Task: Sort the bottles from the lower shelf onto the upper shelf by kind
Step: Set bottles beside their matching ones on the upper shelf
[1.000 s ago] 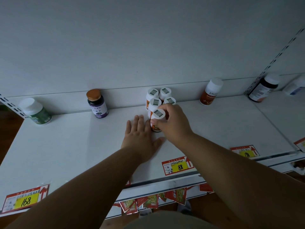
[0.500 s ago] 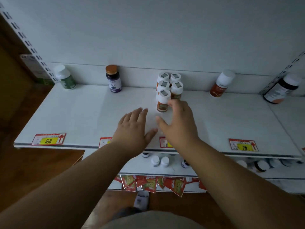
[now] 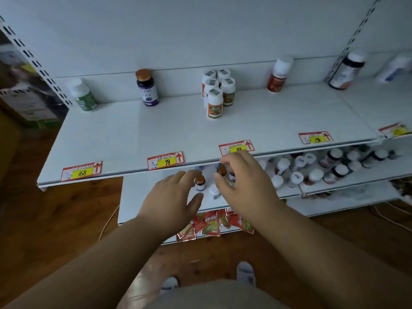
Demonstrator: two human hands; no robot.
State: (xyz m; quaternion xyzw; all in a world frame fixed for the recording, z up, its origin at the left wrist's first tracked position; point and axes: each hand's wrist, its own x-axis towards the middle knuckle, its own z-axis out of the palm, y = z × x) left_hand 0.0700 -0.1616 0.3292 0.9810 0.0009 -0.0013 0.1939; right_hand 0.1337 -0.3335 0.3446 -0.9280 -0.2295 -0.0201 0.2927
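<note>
white matt painted-metal upper shelf (image 3: 124, 134) | glossy dark plastic bottle with shiny copper cap (image 3: 147, 88) at its back edge | smooth white plastic bottles with orange paper labels (image 3: 215, 103) | red-yellow paper price tags (image 3: 166, 161) on front edge | brown wood floor (image 3: 55, 219), slight sheen

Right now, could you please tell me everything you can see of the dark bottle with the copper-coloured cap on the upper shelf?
The dark bottle has a glossy, near-black body, a shiny copper-coloured screw cap and a purple label, its print too small to read. It stands upright and closed at the back of the upper shelf, by the rear wall, apart from other bottles. Neither hand touches it.
</note>
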